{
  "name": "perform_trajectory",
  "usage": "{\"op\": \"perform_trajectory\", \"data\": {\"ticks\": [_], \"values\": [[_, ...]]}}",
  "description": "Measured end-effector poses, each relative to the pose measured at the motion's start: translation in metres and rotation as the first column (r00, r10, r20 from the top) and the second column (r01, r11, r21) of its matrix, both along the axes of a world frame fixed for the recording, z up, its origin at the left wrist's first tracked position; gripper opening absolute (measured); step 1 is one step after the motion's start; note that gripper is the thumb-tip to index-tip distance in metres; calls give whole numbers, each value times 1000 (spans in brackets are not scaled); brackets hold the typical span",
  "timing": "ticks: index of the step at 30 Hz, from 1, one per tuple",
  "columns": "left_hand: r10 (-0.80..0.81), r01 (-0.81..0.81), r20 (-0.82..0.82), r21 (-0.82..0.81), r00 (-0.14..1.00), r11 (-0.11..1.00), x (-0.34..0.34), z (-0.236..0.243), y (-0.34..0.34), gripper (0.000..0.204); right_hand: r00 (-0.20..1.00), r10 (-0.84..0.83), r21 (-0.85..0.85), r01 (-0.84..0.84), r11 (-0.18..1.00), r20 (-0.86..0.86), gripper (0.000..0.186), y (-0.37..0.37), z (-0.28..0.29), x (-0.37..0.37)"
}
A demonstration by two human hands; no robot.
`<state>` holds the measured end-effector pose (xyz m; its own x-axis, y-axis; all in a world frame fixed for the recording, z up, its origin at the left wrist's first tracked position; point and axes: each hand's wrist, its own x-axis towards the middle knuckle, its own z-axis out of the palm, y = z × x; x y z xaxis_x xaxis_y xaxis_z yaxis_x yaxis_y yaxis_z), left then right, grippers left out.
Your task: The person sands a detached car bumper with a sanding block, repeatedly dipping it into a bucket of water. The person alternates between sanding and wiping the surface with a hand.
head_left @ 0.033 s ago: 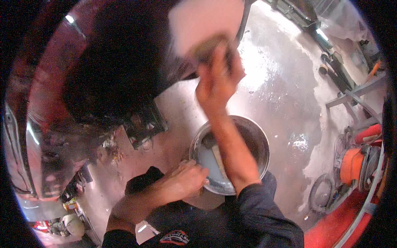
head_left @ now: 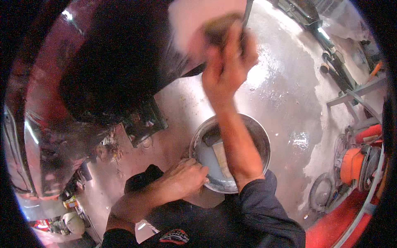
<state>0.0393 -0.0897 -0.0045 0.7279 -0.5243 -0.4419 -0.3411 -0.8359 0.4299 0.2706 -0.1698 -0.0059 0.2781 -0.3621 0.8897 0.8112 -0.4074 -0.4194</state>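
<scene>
A blurred brownish pad is in my right hand, its fingers closed round it against a pale pinkish patch on the dark vehicle body. My left hand has its fingers curled on the near-left rim of a round metal bucket. Inside the bucket, partly hidden by my right forearm, are greyish liquid, a pale flat block and a dark object whose kind I cannot make out.
Wet floor surrounds the bucket. On the right stand grey metal framing, an orange machine with a coiled hose and a red object. Assorted items lie at the lower left; dark fittings sit under the body.
My right hand and the pad have moved upward and a little to the right across the pale patch. My left hand stays at the bucket rim.
</scene>
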Motion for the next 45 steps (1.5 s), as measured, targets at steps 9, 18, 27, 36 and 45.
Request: {"op": "perform_trajectory", "data": {"ticks": [9,18,27,36,45], "values": [[-8,9,-25,39,1000,999,24,-7,5,27,997,63,-148,-56,987,43,53,20,-28,-15],[0,3,-73,38,997,999,27,-14,1,32,995,102,-126,-99,987,17,51,19,-1,-17],[-11,10,-10,-12,1000,1000,19,-12,6,26,994,-75,-36,78,996,80,50,-9,81,10],[-44,42,86,21,995,999,13,-20,9,25,992,-110,-106,117,988,67,49,-13,112,10],[11,-10,-23,34,1000,999,32,-10,2,26,995,-10,-146,24,989,100,50,7,69,0]]}}
